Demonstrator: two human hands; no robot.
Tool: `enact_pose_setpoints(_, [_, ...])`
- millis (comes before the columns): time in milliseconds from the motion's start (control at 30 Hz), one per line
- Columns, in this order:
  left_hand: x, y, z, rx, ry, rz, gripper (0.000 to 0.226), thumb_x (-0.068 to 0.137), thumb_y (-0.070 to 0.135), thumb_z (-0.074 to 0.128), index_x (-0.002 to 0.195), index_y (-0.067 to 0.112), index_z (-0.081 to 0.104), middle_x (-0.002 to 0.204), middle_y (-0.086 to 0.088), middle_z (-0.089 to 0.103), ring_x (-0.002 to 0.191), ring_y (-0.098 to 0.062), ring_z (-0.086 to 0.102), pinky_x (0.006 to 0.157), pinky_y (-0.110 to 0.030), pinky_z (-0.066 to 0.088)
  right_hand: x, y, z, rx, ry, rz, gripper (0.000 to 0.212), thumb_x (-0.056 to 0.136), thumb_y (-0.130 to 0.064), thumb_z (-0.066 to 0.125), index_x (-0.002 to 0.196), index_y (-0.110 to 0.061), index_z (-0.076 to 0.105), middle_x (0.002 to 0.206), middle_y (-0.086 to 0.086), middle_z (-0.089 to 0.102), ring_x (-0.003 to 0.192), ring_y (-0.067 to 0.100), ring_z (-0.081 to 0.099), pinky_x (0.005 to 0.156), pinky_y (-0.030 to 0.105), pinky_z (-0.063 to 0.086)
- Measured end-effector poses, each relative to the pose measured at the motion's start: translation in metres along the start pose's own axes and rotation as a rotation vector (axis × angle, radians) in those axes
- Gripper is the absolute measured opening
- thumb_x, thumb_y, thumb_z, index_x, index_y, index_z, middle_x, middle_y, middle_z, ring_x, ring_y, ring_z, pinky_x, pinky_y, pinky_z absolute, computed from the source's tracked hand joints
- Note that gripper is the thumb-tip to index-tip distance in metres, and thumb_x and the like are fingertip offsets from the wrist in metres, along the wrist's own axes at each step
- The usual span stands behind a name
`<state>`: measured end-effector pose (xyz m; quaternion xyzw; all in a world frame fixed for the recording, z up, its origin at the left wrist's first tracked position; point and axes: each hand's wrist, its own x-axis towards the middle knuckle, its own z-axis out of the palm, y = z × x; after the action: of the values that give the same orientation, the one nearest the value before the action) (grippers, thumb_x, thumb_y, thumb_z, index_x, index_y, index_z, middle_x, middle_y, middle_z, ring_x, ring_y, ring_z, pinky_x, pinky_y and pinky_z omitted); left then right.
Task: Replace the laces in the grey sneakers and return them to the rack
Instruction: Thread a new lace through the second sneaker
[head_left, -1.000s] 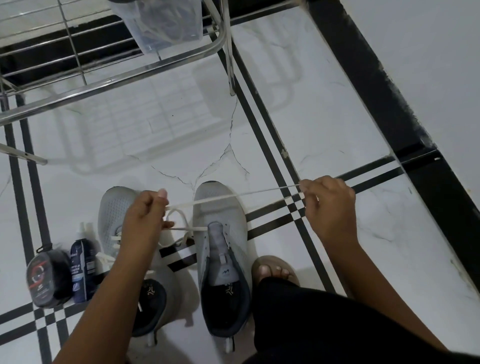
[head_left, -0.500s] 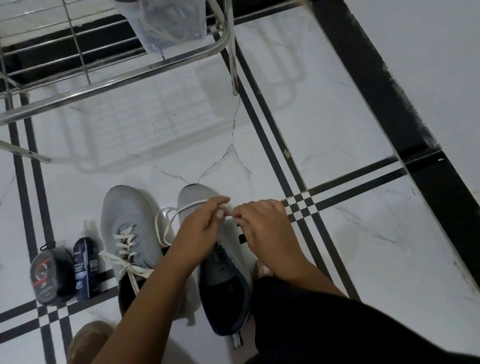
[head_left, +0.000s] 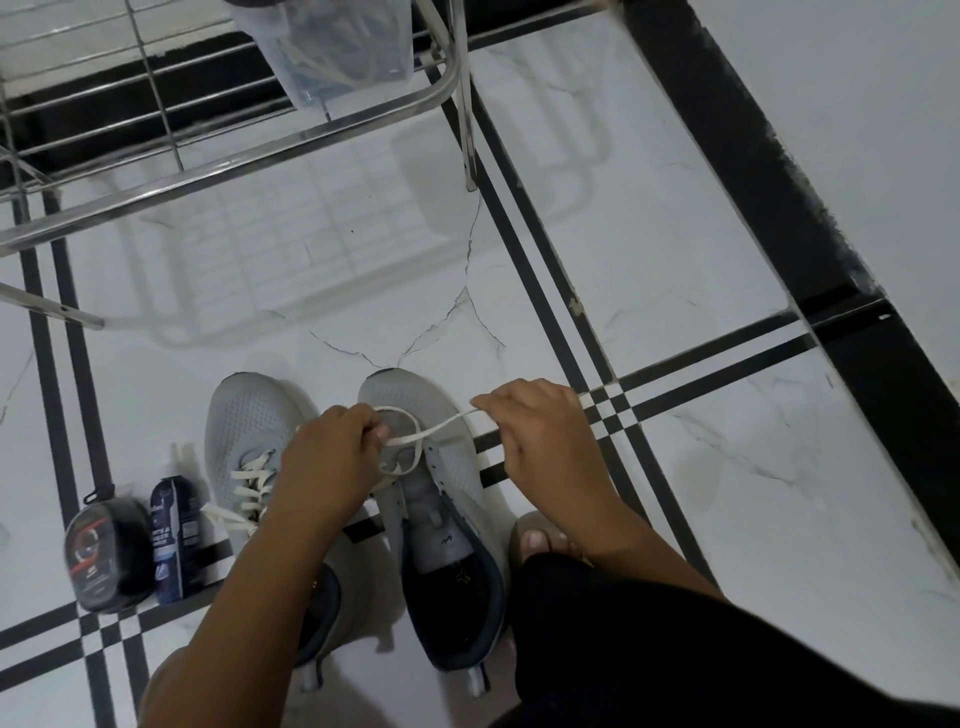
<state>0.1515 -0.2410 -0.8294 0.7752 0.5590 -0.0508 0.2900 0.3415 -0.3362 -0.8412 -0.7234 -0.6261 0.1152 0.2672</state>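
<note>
White marbled floor tiles (head_left: 675, 270) with black double-stripe borders and a hairline crack carry everything I log; a black skirting band runs along the far right. Item one: chrome wire rack (head_left: 223, 161), upper left, standing on the floor beyond the shoes, a clear bag of something dark on its shelf (head_left: 343, 47). Item two: left grey sneaker (head_left: 249, 441), laced with a cream lace. Item three: right grey sneaker (head_left: 431, 499), just beside it, toes toward the rack, tongue exposed, upper eyelets bare, so I judge the lacing barely begun. Item four: cream lace (head_left: 421, 434), looped over the toe end, presumably to even its two ends. My left hand (head_left: 327, 462) has its fingers curled, pinching the lace at the loop; my right hand (head_left: 540, 431) pinches the other end, drawing it sideways and taut. Item five: round black case (head_left: 106, 558) and dark blue bottle (head_left: 174, 538), left of the shoes, touching each other, within reach. A bare foot (head_left: 540, 540) rests beside the right sneaker.
</note>
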Motion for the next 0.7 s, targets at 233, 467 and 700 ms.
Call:
enact_pose_setpoints(233, [-0.005, 0.030, -0.004, -0.631, -0.189, -0.032, 0.018, 0.097, 0.025, 0.052, 0.090, 0.019, 0.068, 0.082, 0.003, 0.068, 0.076, -0.008, 0.061, 0.069, -0.019, 0.045, 0.015, -0.022, 0.005, 0.062, -0.103, -0.045, 0.007, 0.093, -0.020, 0.056, 0.093, -0.019, 0.063, 0.081, -0.007, 0.064, 0.079, 0.016, 0.055, 0.075, 0.034, 0.045])
enact_pose_setpoints(467, [-0.002, 0.013, 0.004, -0.496, 0.052, -0.190, 0.017, 0.089, 0.028, 0.066, 0.075, 0.019, 0.069, 0.067, -0.006, 0.065, 0.060, -0.016, 0.054, 0.061, -0.027, 0.042, 0.003, -0.022, 0.017, 0.278, -0.547, 0.367, 0.036, 0.090, -0.042, 0.059, 0.117, -0.018, 0.057, 0.107, -0.001, 0.054, 0.095, 0.016, 0.058, 0.081, 0.037, 0.052])
enact_pose_setpoints(700, [-0.005, 0.017, 0.032, -0.299, 0.033, -0.211, 0.008, 0.087, 0.026, 0.065, 0.083, 0.023, 0.072, 0.083, 0.004, 0.069, 0.078, -0.014, 0.060, 0.069, -0.027, 0.043, -0.011, -0.025, 0.025, 0.248, -0.629, 0.371, 0.026, 0.087, -0.026, 0.056, 0.110, -0.015, 0.062, 0.105, 0.004, 0.058, 0.098, 0.020, 0.056, 0.084, 0.033, 0.049])
